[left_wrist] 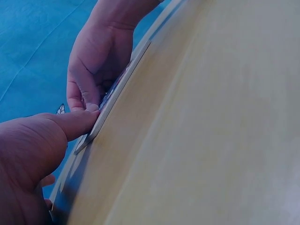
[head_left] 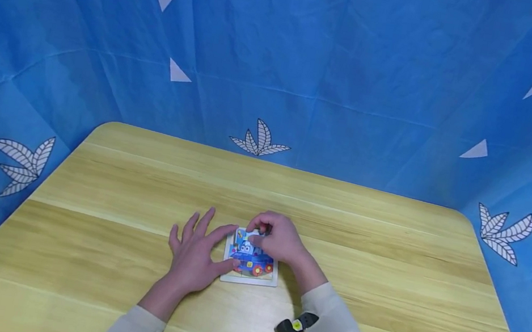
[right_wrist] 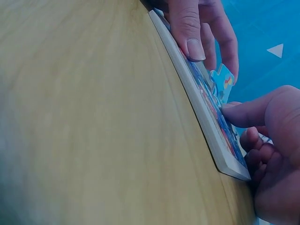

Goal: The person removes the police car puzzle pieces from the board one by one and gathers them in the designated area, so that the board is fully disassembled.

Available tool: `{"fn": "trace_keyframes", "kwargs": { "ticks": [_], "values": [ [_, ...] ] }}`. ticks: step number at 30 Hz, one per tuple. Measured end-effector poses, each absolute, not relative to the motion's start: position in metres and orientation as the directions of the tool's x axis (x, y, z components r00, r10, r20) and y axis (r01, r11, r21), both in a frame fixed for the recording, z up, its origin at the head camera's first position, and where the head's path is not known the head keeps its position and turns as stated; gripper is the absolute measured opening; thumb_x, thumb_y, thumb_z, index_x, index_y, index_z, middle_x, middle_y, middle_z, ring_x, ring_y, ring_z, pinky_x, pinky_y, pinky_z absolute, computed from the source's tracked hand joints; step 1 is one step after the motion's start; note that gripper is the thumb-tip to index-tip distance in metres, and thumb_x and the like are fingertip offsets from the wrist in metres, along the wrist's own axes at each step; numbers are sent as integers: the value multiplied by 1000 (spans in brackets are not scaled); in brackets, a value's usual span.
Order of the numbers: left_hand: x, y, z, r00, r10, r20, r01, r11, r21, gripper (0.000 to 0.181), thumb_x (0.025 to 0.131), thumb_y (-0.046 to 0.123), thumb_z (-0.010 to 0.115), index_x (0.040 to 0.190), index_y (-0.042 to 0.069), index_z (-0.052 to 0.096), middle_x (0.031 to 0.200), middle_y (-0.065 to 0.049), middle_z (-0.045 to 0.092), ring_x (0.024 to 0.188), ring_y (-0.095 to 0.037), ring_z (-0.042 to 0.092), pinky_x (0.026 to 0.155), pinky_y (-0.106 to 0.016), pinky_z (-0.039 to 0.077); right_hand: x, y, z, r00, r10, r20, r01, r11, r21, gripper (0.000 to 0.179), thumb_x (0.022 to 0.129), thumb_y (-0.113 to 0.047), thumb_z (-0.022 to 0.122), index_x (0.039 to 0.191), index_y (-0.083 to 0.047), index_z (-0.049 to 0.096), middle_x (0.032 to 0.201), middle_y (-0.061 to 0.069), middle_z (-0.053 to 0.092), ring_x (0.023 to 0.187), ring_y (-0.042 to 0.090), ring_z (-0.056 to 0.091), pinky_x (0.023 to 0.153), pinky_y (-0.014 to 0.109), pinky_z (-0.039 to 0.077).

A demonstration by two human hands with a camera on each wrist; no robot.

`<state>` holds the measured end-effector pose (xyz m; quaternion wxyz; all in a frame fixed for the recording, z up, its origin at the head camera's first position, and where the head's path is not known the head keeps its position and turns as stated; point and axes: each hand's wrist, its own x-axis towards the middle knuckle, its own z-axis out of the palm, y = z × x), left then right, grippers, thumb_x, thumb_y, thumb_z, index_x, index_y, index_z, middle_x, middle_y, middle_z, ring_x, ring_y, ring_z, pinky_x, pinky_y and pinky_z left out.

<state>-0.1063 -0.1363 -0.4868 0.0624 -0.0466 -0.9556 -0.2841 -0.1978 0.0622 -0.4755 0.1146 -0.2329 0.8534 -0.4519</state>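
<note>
A small jigsaw puzzle [head_left: 250, 272] in a white-rimmed tray [head_left: 248, 281] lies on the table, its picture a blue cartoon vehicle with red wheels. My left hand [head_left: 192, 258] spreads over its left side, thumb on the lower left and index finger at the upper left corner. From the upper right, my right hand [head_left: 281, 240] reaches over the picture with curled fingers and pinches a light blue puzzle piece [right_wrist: 223, 83]. That piece stands tilted up from the tray in the right wrist view, close to the left index fingertip. The right hand covers the picture's upper right.
A wood-grain table [head_left: 360, 260] surrounds the tray. Behind it and along both sides hangs a blue cloth [head_left: 283, 48] with white triangles and leaf prints. A black wrist strap [head_left: 296, 326] sits on the right sleeve.
</note>
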Motion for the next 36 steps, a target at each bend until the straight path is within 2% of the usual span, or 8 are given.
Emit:
{"fn": "trace_keyframes", "kwargs": {
  "ticks": [10, 19, 36],
  "values": [
    [-106, -136, -487, -988, 54, 142, 123, 834, 539, 65, 78, 48, 83, 137, 34, 60, 161, -16, 23, 144, -49, 11, 102, -73, -4, -198, 63, -475, -864, -502, 16, -306, 501, -810, 14, 82, -4, 79, 87, -17, 75, 75, -1, 54, 73, 19, 51, 71, 36, 43],
    [-107, -136, -486, -992, 66, 111, 115, 843, 526, 71, 79, 49, 81, 144, 35, 55, 162, -17, 21, 144, -49, 8, 102, -73, -6, -199, 66, -475, -855, -516, 40, -332, 486, -809, 11, 83, -6, 80, 85, -16, 76, 74, -3, 57, 69, 17, 53, 68, 34, 45],
    [-108, -137, -485, -993, 61, 97, 103, 845, 525, 64, 79, 51, 80, 136, 31, 59, 161, -17, 21, 144, -48, 10, 102, -73, -4, -202, 67, -475, -837, -545, 52, -359, 476, -803, 4, 84, -8, 80, 85, -11, 77, 76, -2, 59, 68, 17, 52, 66, 32, 44]
  ]
}}
